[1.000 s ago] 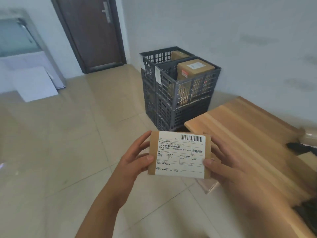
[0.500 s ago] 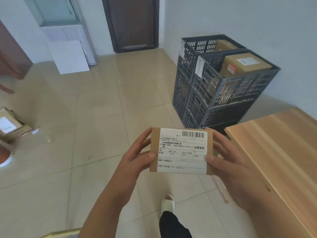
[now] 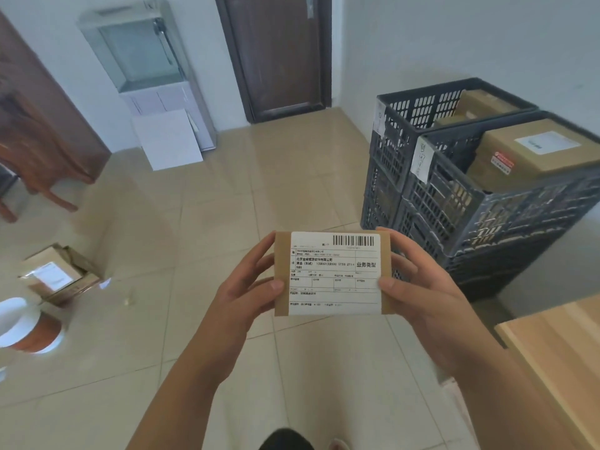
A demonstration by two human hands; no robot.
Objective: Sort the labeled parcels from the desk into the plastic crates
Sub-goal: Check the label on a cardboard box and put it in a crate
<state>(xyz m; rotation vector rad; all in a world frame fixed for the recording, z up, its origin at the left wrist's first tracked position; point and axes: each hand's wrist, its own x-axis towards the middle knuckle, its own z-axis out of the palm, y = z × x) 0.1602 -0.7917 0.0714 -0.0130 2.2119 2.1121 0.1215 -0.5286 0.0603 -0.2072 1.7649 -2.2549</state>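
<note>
A small brown parcel (image 3: 334, 274) with a white barcode label faces me at mid-frame, held over the tiled floor. My left hand (image 3: 246, 287) grips its left edge, thumb on the front. My right hand (image 3: 418, 287) grips the right edge the same way. Two stacks of dark plastic crates stand by the right wall: the near crate (image 3: 454, 203) holds a large labelled box (image 3: 532, 151), the far crate (image 3: 409, 105) holds another brown box. The wooden desk (image 3: 558, 349) shows at the lower right corner.
A dark door (image 3: 279, 53) is straight ahead. A white cabinet with a glass tank (image 3: 146, 60) and leaning white panels stands to its left. Wooden furniture (image 3: 35, 125), an open cardboard box (image 3: 58, 274) and a white-and-orange bucket (image 3: 26, 326) sit at the left.
The view has swung left and moved away from the desk, so the crates now sit further right and closer. Both hands keep holding the parcel in the same way.
</note>
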